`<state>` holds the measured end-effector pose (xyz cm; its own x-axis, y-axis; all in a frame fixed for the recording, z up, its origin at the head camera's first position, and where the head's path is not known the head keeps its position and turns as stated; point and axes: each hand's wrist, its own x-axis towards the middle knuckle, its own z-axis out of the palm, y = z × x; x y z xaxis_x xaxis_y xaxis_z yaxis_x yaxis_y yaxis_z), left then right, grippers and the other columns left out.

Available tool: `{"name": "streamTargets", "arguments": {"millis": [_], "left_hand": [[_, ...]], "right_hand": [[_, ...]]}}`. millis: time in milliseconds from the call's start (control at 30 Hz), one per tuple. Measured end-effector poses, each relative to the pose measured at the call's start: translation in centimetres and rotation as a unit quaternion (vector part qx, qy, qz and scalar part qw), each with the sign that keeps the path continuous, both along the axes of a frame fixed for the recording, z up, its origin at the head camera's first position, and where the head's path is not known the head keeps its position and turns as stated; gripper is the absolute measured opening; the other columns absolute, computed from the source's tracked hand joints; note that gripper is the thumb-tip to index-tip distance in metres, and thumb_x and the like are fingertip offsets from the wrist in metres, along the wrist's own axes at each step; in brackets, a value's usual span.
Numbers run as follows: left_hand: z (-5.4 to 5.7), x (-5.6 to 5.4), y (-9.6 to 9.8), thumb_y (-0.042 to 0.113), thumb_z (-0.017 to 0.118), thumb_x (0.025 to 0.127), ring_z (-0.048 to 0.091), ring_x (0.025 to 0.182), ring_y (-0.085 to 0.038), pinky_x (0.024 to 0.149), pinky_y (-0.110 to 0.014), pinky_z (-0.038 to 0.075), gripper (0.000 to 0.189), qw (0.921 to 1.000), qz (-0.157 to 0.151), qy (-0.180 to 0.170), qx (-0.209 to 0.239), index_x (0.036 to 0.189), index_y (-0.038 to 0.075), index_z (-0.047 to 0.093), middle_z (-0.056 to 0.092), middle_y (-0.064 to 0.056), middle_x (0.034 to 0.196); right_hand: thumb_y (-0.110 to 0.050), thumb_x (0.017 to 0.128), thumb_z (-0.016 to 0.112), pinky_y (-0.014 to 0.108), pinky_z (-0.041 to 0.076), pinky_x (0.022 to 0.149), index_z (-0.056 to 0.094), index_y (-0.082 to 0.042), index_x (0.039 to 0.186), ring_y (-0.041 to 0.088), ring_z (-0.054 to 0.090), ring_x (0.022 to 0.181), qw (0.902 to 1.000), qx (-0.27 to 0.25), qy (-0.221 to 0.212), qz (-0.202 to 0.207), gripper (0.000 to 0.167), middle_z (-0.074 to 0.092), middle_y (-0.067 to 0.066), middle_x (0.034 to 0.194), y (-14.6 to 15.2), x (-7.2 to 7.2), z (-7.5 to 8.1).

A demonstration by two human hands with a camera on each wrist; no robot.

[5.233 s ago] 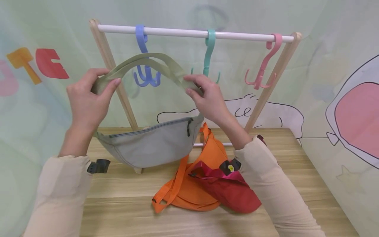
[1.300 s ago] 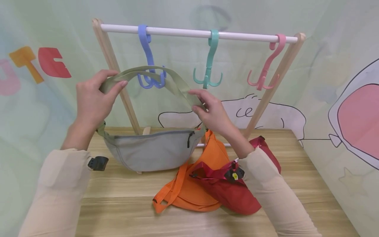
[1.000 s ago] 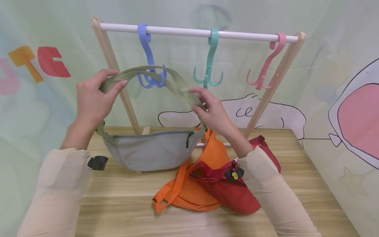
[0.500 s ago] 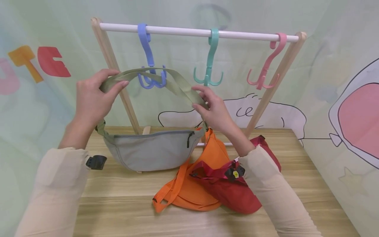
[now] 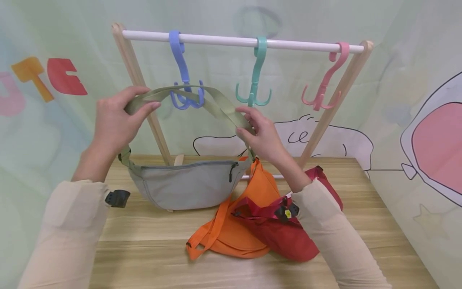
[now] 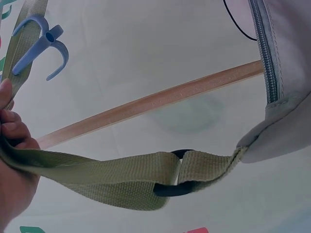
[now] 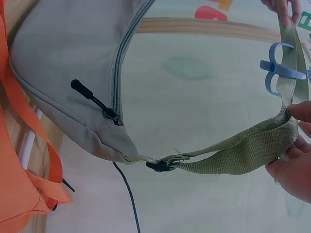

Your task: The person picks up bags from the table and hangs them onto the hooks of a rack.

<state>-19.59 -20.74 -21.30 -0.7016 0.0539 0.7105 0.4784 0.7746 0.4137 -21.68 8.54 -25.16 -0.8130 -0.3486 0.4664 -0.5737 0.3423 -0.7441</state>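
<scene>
A grey waist bag (image 5: 195, 185) hangs level from its olive webbing strap (image 5: 220, 100), zip and black puller along its top. My left hand (image 5: 117, 120) pinches the strap at its left, thumb in front. The right hand (image 5: 261, 132) holds the strap's right side between thumb and fingers. Between the hands, the strap arches across the prongs of the blue hook (image 5: 187, 98). In both wrist views, prongs of the blue hook (image 6: 41, 43) lie in front of the strap. A black buckle (image 6: 177, 188) joins the webbing near the bag's end.
A white rail (image 5: 220, 39) on wooden posts (image 5: 333, 104) also carries a green hook (image 5: 254, 86) and a pink hook (image 5: 321, 90). On the wooden table (image 5: 155, 249) lie an orange bag (image 5: 238, 239) and a red bag (image 5: 288, 237), overlapping, under my right forearm.
Since the oldest frame, bag and strap have come down and slightly right, the strap's arch dropping from the blue hook's stem to its prongs. Over the last second the hands shifted only slightly.
</scene>
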Motion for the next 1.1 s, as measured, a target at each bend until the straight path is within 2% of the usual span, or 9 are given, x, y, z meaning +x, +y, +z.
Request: {"name": "streamTargets", "arguments": {"millis": [167, 400, 633, 833, 1100], "left_hand": [[-0.1, -0.1, -0.1, 0.019, 0.071, 0.08, 0.039, 0.056, 0.006, 0.051, -0.013, 0.028, 0.031, 1.0, -0.001, -0.007, -0.007, 0.107, 0.005, 0.066, 0.066, -0.017, 0.091], [-0.2, 0.1, -0.1, 0.019, 0.07, 0.081, 0.04, 0.057, 0.004, 0.051, -0.014, 0.03, 0.03, 0.9998, -0.004, -0.018, -0.009, 0.107, 0.004, 0.066, 0.067, -0.017, 0.092], [-0.3, 0.1, 0.0, 0.019, 0.07, 0.081, 0.042, 0.057, 0.0, 0.05, -0.015, 0.03, 0.03, 0.9996, -0.009, -0.022, -0.012, 0.107, 0.004, 0.066, 0.066, -0.017, 0.089], [-0.5, 0.0, 0.1, 0.018, 0.071, 0.08, 0.042, 0.057, 0.002, 0.051, -0.015, 0.031, 0.03, 0.9996, -0.016, -0.018, -0.015, 0.106, 0.003, 0.066, 0.067, -0.016, 0.09], [-0.8, 0.0, 0.3, 0.015, 0.074, 0.077, 0.055, 0.066, -0.023, 0.054, -0.013, 0.032, 0.036, 0.9992, -0.027, -0.023, -0.019, 0.109, 0.002, 0.064, 0.066, -0.019, 0.094]], "right_hand": [[0.002, 0.085, 0.06, 0.029, 0.047, 0.069, 0.048, -0.004, 0.127, 0.022, 0.053, 0.078, 1.0, 0.004, 0.001, -0.005, 0.044, 0.055, 0.013, 0.09, 0.2, -0.2, -0.3], [0.003, 0.084, 0.06, 0.033, 0.051, 0.074, 0.05, -0.002, 0.127, 0.024, 0.055, 0.083, 1.0, 0.006, -0.007, 0.0, 0.044, 0.056, 0.016, 0.1, 0.5, -0.3, -0.5], [0.0, 0.084, 0.061, 0.028, 0.049, 0.067, 0.051, -0.003, 0.127, 0.023, 0.054, 0.079, 0.9999, 0.015, 0.004, 0.001, 0.044, 0.057, 0.014, 0.098, 0.6, -0.3, -0.7], [-0.002, 0.085, 0.061, 0.026, 0.046, 0.061, 0.051, -0.006, 0.127, 0.022, 0.053, 0.073, 0.9993, 0.036, -0.006, -0.003, 0.044, 0.058, 0.012, 0.094, 0.6, -0.3, -1.0], [-0.004, 0.086, 0.06, 0.028, 0.048, 0.061, 0.05, -0.007, 0.128, 0.023, 0.054, 0.074, 0.9984, 0.054, -0.015, 0.0, 0.043, 0.059, 0.013, 0.101, 0.6, -0.2, -1.1]]}}
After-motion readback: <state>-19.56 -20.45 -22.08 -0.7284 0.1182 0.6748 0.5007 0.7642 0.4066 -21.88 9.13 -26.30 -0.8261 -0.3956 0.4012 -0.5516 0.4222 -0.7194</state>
